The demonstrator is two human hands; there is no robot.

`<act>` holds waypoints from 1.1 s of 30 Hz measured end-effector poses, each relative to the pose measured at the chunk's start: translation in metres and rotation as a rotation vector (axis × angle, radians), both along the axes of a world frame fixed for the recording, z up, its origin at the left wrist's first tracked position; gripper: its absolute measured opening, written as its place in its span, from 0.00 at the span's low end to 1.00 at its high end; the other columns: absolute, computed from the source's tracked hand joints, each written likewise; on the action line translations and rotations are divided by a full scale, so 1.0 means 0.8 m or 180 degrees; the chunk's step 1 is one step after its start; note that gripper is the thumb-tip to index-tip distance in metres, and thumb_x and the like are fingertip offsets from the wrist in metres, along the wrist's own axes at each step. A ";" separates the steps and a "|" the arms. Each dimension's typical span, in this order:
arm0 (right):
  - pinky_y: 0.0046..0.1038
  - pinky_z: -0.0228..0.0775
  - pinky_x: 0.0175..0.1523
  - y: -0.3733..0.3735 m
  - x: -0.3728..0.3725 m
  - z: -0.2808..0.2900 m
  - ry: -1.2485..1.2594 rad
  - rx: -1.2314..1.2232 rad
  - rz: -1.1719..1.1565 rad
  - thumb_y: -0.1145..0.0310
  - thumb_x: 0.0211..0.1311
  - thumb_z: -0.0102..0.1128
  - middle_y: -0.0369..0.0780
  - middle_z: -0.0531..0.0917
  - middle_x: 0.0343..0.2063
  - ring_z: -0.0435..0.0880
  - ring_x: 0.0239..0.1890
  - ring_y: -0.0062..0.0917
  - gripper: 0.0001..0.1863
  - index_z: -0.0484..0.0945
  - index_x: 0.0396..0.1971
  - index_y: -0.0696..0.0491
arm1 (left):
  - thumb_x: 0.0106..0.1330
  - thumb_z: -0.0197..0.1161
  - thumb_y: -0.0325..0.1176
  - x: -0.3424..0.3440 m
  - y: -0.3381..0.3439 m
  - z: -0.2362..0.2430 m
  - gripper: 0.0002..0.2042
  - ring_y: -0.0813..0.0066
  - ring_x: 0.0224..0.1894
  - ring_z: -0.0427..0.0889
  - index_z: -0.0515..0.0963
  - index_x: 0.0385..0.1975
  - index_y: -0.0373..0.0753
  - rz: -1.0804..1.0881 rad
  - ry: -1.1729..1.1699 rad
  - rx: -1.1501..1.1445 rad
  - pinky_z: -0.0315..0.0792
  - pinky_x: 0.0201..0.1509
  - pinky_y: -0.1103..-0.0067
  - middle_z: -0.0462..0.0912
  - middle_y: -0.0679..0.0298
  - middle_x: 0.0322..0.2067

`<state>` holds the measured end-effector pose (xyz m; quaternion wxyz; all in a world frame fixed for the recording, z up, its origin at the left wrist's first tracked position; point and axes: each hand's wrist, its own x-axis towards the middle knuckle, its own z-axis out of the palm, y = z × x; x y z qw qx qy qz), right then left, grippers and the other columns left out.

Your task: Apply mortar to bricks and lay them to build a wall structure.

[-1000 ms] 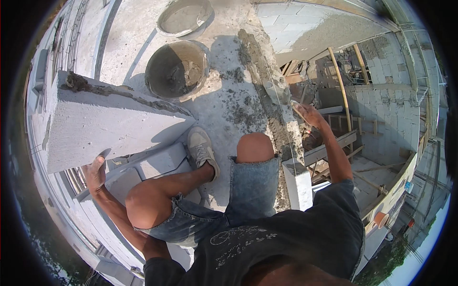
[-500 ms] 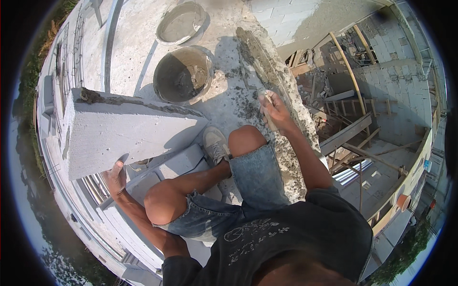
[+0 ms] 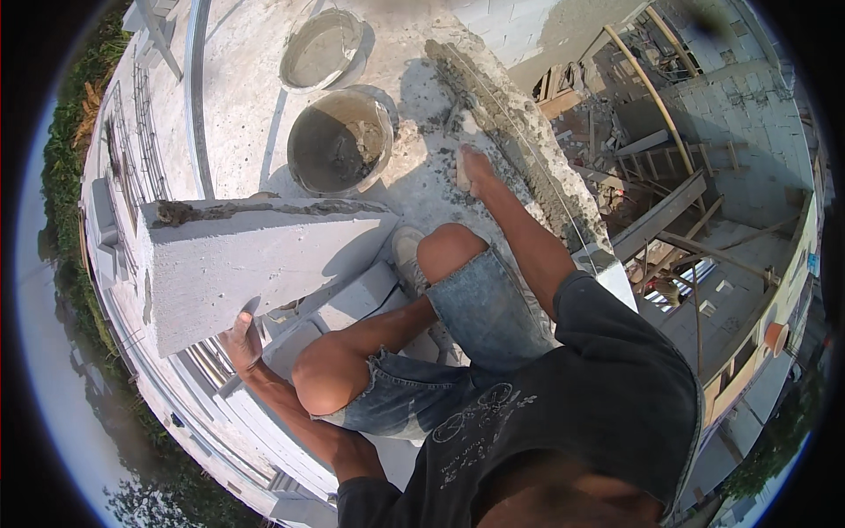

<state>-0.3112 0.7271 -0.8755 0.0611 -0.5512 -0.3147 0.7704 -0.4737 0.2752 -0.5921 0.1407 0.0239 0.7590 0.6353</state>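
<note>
My left hand (image 3: pixel 240 341) is closed on the lower edge of a large white building block (image 3: pixel 255 273), which is tilted up on my left. A crust of grey mortar (image 3: pixel 264 209) runs along the block's upper edge. My right hand (image 3: pixel 476 169) grips the pale handle of a trowel (image 3: pixel 462 167), held low over the slab beside a strip of wet mortar (image 3: pixel 506 119). The trowel's blade is hard to make out against the mortar. A taut string (image 3: pixel 519 128) runs along that strip.
Ahead stands a bucket (image 3: pixel 339 145) with mortar inside, and behind it a second round tub (image 3: pixel 321 51). More white blocks (image 3: pixel 352 304) lie by my feet. Right of the mortar strip, the slab edge (image 3: pixel 563 176) drops to a lower level with poles and planks (image 3: pixel 660 216).
My right hand with the trowel has moved slightly left and farther away along the mortar strip. The left hand keeps its hold on the block; the whole view has shifted a little.
</note>
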 end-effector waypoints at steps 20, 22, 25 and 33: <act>0.36 0.74 0.44 -0.123 0.346 0.143 -0.1229 0.1573 0.1483 0.51 0.67 0.53 0.50 0.81 0.37 0.84 0.36 0.36 0.31 0.64 0.60 0.60 | 0.43 0.79 0.39 -0.018 -0.029 -0.017 0.38 0.64 0.51 0.74 0.70 0.53 0.26 -0.0138 -0.0174 -0.0199 0.65 0.61 0.69 0.74 0.55 0.49; 0.40 0.73 0.46 -0.109 0.308 0.145 -0.1268 0.2111 0.1527 0.52 0.67 0.52 0.54 0.80 0.40 0.83 0.39 0.46 0.30 0.63 0.60 0.58 | 0.43 0.79 0.39 -0.020 -0.031 -0.015 0.37 0.64 0.50 0.74 0.70 0.52 0.25 -0.0145 -0.0164 -0.0221 0.65 0.61 0.69 0.75 0.55 0.49; 0.42 0.72 0.48 -0.087 0.262 0.136 -0.1118 0.2925 0.1325 0.54 0.66 0.54 0.57 0.79 0.44 0.81 0.42 0.51 0.29 0.63 0.60 0.57 | 0.43 0.79 0.39 -0.018 -0.028 -0.010 0.36 0.64 0.50 0.74 0.71 0.51 0.24 -0.0132 -0.0163 -0.0261 0.65 0.61 0.69 0.75 0.55 0.48; 0.46 0.75 0.44 -0.030 0.220 0.090 -0.2518 0.3668 0.2455 0.66 0.55 0.63 0.53 0.75 0.49 0.80 0.43 0.48 0.31 0.62 0.59 0.51 | 0.46 0.78 0.39 -0.008 -0.012 -0.005 0.32 0.65 0.47 0.75 0.75 0.45 0.21 -0.0195 -0.0017 -0.0247 0.65 0.59 0.72 0.77 0.54 0.46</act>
